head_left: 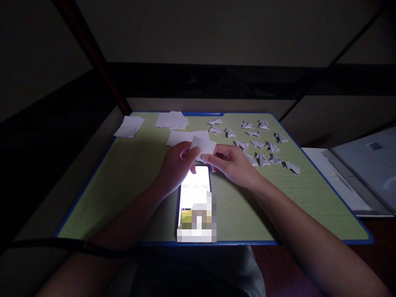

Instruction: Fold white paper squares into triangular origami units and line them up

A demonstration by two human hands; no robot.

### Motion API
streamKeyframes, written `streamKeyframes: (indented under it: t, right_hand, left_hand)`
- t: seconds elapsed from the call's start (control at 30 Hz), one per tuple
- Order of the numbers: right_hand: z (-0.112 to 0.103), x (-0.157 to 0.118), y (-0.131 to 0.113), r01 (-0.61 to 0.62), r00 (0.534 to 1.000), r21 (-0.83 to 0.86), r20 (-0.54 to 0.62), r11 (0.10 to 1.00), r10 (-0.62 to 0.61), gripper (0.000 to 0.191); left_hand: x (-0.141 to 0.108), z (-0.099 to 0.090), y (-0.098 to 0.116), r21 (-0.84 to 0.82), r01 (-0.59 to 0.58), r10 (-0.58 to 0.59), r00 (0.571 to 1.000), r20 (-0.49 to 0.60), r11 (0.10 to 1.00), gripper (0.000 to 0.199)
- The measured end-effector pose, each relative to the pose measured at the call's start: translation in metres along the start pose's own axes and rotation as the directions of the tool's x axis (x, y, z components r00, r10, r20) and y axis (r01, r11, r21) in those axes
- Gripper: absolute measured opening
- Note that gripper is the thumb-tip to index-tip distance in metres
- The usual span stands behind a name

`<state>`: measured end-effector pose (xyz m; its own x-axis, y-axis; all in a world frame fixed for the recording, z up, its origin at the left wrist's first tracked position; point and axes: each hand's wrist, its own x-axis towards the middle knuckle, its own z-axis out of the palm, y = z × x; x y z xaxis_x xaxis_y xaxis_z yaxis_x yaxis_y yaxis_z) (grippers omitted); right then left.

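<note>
Between my two hands is a small piece of white folded paper (204, 144), raised above the table's middle. My left hand (179, 163) pinches its left side, thumb on the near face. On the right edge, my right hand (233, 163) grips it in the same way, thumb and fingers closed. Just below the hands lies a lit phone (194, 194) showing a timer at 00:10:56; its lower part is pixelated. Behind the held piece, a white paper sheet (177, 137) lies flat, partly hidden by the hands.
The green table (123, 198) has a blue rim. Paper stacks lie at its far left (129, 126) and far middle (170, 119). Several folded paper figures (261, 159) are scattered at the right. A dark cable (71, 245) crosses the lower left. White boxes (361, 173) stand beyond the right edge.
</note>
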<state>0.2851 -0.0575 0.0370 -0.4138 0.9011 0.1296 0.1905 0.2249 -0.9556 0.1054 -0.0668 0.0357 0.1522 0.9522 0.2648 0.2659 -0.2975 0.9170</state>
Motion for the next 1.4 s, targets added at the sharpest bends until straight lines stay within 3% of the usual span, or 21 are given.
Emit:
streamKeyframes:
  t: [0.13,0.33,0.5,0.6,0.77,1.03,1.4]
  right_hand:
    - [0.001,0.002,0.001,0.014,0.998,-0.022,-0.058,1.000,-0.015,0.042]
    - [0.003,0.002,0.001,0.055,0.997,-0.047,-0.048,0.997,-0.057,0.050]
    - [-0.008,0.002,-0.005,0.047,0.996,-0.017,-0.070,0.999,-0.048,0.041]
    - [-0.014,0.003,-0.007,0.049,0.993,0.051,-0.111,0.997,-0.043,0.038]
    - [-0.011,0.004,-0.004,0.035,0.998,0.130,-0.051,0.991,-0.028,0.029]
    - [-0.006,0.006,-0.002,0.024,0.980,0.188,-0.198,0.982,0.014,0.035]
    - [-0.007,0.003,0.000,-0.006,0.992,0.077,-0.127,0.997,0.016,0.029]
  left_hand:
    - [-0.001,0.001,0.002,0.006,-0.005,0.006,1.000,-0.011,1.000,0.026]
    - [0.000,0.002,0.001,-0.005,0.017,-0.017,0.999,-0.037,1.000,0.021]
    - [0.000,0.001,0.001,-0.015,0.037,-0.037,0.999,-0.015,0.999,0.022]
    - [-0.002,0.002,0.001,0.072,0.035,-0.037,0.999,0.024,0.997,0.020]
    - [-0.006,0.006,-0.003,0.200,-0.032,0.021,0.998,0.054,0.979,0.017]
    - [-0.005,0.001,0.006,0.120,0.028,-0.033,0.999,0.041,0.992,0.021]
    - [0.001,-0.001,0.001,-0.008,0.001,-0.002,0.998,-0.066,1.000,0.019]
